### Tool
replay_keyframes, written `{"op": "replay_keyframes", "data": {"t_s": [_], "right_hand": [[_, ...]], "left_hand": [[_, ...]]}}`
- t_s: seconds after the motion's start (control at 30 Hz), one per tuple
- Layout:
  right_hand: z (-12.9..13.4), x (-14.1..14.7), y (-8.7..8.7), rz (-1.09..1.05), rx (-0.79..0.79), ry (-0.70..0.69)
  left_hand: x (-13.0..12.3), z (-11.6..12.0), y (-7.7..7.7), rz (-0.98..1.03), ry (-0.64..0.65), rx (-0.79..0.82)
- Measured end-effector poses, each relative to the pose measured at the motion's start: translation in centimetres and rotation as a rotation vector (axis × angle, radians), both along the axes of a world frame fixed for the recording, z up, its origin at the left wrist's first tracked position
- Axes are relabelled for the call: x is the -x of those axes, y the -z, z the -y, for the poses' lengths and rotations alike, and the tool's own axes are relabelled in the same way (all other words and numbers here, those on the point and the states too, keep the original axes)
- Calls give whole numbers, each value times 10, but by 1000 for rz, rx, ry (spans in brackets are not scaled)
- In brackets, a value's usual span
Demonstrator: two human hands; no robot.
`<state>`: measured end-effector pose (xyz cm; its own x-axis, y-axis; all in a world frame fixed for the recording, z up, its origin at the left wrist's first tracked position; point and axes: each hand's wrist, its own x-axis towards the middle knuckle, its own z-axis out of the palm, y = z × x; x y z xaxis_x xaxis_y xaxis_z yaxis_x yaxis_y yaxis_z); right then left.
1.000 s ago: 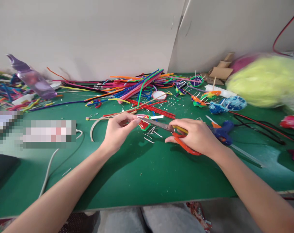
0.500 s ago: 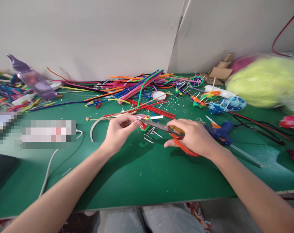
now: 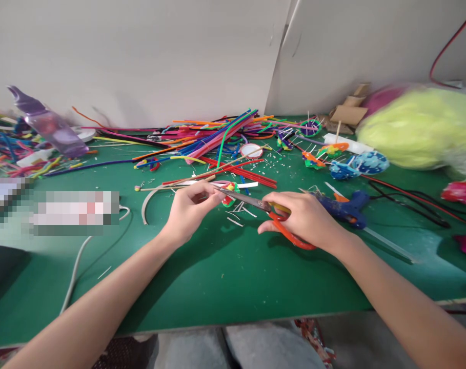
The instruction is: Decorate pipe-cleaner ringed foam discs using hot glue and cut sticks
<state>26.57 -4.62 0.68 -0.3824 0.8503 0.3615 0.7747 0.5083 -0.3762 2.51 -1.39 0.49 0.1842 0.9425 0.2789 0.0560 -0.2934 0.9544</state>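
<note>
Left hand [image 3: 190, 210] above the middle of the table [image 3: 233, 287], grip drawn into a pinch with thumb against fingertips. Contents of the pinch too small to tell. Right hand [image 3: 305, 215] right of the table's middle, grip closed around the orange-red and yellow handles of the scissors [image 3: 261, 204]. Blades directed toward the left edge, tips at the left fingertips.

Red, green and yellow ornament [image 3: 228, 200] at the middle of the table, just beside the left fingertips, partly behind the blades; impossible to tell whether held or resting. White strip [image 3: 248, 185] just beside the ornament, directed toward the right edge. White clippings [image 3: 235, 222] scattered on the front-edge side of the ornament.

Pile of coloured pipe cleaners [image 3: 221, 138] along the back edge; loose red pipe cleaners [image 3: 263, 181] between pile and scissors. Blue glue gun [image 3: 348, 207] toward the right edge, partly hidden by the right hand; clear glue stick [image 3: 389, 245] extending toward the right front corner. Yellow bag [image 3: 413, 128] at the right back corner. Purple bottle [image 3: 58, 133], tilted, near the left back corner. Pale cable [image 3: 76, 266] toward the left edge, running to the front edge.
</note>
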Motion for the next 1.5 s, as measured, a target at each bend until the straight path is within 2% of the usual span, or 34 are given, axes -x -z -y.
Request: {"op": "replay_keyframes", "data": {"t_s": [0.4, 0.53, 0.67, 0.73, 0.8, 0.87, 0.97, 1.03, 1.1, 1.2, 1.27, 1.4, 1.5], "right_hand": [[-1, -1, 0, -26, 23, 1], [-2, -5, -3, -42, 58, 58], [-5, -9, -5, -40, 83, 75], [-5, -9, -5, -18, 98, 64], [-5, -8, -6, -16, 99, 73], [-5, -7, -6, -46, 66, 113], [-6, -7, -5, -130, -4, 187], [-7, -7, -4, -176, -30, 234], [-9, -8, -4, -205, -26, 261], [-8, -9, -10, -222, 51, 213], [-5, -11, -17, -186, 187, 118], [10, -21, -26, -49, 477, -46], [27, -31, -25, 4, 528, -50]], "left_hand": [[-1, 2, -3, -7, -1, 3], [-1, 3, -5, -44, 40, 10], [-1, 5, -11, -193, 193, -34], [0, 6, -13, -344, 322, -101], [1, 6, -12, -514, 394, -205], [4, 4, -9, -632, 341, -318], [8, -1, -3, -698, 122, -549], [10, -4, -1, -684, -34, -617], [11, -7, -2, -686, -100, -662], [12, -8, -2, -753, -124, -667], [12, -8, 0, -785, -136, -631], [12, -10, 5, -884, -28, -579], [11, -13, 5, -921, -12, -587]]}}
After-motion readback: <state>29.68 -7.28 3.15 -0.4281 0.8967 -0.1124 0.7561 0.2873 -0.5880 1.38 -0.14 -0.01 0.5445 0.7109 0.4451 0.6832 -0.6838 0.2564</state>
